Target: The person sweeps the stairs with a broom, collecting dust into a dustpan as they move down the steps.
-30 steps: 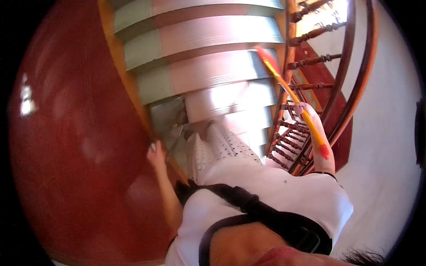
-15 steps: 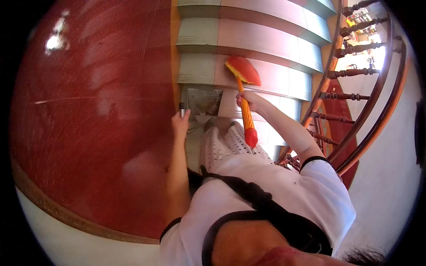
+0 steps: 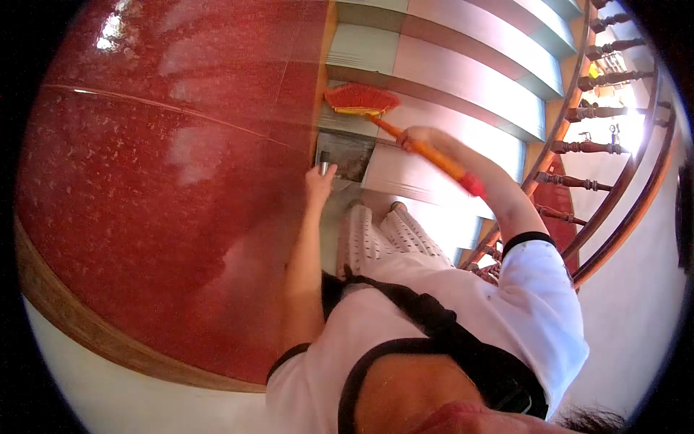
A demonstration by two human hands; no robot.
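Note:
A broom [image 3: 437,160] with red bristles, an orange handle and a red end cap slants across the stairs. My right hand [image 3: 423,142] is closed around its handle, part way along. The bristles spread over a tiled step near the red wall. My left hand [image 3: 319,181] grips the dark-tipped metal handle of a dustpan [image 3: 349,153]. The greyish pan lies by the wall side of the steps, just ahead of my feet, with some debris in it that I cannot make out clearly.
Tiled stairs [image 3: 463,72] rise ahead of me. A glossy red wall [image 3: 181,217] runs along the left. On the right curves a wooden banister [image 3: 647,170] with turned balusters, and bright light comes through it.
My right hand has swung the broom head left toward the wall, and its handle now slants more. The view has shifted a little; my left hand keeps hold of the dustpan.

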